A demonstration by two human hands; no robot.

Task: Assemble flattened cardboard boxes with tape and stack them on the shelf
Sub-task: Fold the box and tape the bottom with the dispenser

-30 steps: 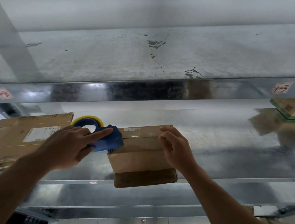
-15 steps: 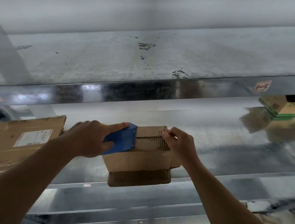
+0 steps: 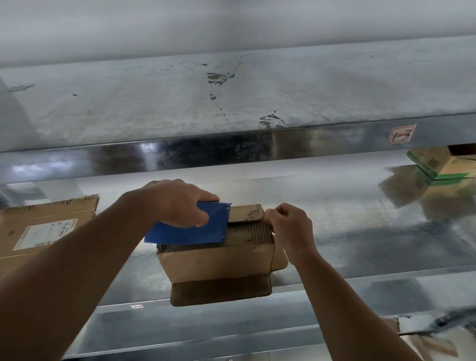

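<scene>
Small cardboard box (image 3: 219, 261): stands on the galvanised metal shelf (image 3: 369, 233), close to the front edge, between the two forearms. Brown, top flaps folded down, corrugated edge showing along the top seam. Dark reflection (image 3: 221, 291) directly below it in the shiny shelf surface.

Blue tape dispenser (image 3: 190, 228): lies across the left part of the box top, flat blue face turned towards the camera, front edge about midway along the seam. Tape itself too faint to make out.

Left hand (image 3: 178, 201): fingers clenched over the top of the dispenser, thumb on its near face, grasping it firmly and holding it against the box.

Right hand (image 3: 290, 230): fingers curled and pinching at the top right edge of the box, just beside the seam's right end. Cannot tell whether tape lies between the fingertips.

Flattened cardboard boxes (image 3: 28, 221): stacked on the same shelf at far left, well apart from the small box, with a white printed label (image 3: 44, 232) on the uppermost sheet.

Green-and-brown carton (image 3: 454, 166): far right at the back of the shelf, top open, mirrored in the metal beneath.

Upper shelf rail (image 3: 233, 148): runs across above the hands, carrying a red-bordered tag marked "1-3" (image 3: 402, 133) near its right end.
</scene>
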